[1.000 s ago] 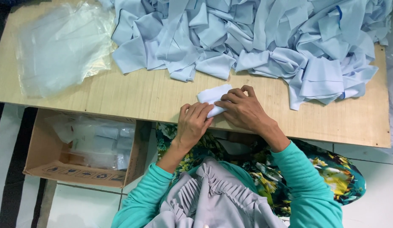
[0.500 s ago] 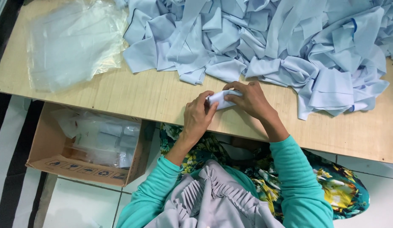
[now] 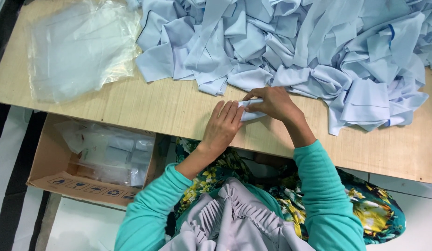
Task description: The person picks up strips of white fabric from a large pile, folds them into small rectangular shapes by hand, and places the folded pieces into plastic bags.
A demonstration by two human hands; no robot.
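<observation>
On a table (image 3: 132, 109) of pale, fine-grained plywood, both hands meet over a small folded piece of light blue cloth (image 3: 251, 114), a smooth woven strip pressed down into a compact, nearly rectangular packet near the table's front edge. The right hand (image 3: 271, 103) curls over its top and far end, fingers bent and clamped on the fabric, while the left hand (image 3: 221, 128) lies flatter, its fingers together and pressing against the packet's near end; only a narrow sliver of cloth shows between them. Just beyond the hands spreads a big heap of light blue fabric strips (image 3: 309, 51), matte and softly creased, tangled in loops and folds across the far half of the table, a few with darker blue edging. At the table's far left corner rests a stack of clear plastic bags (image 3: 79, 51), glossy, wrinkled and translucent. Below the table's left part sits an open brown cardboard box (image 3: 51, 162), holding limp clear bags with folded blue pieces inside. The person's sleeves (image 3: 327, 195) are teal knit, above a floral-patterned garment.
</observation>
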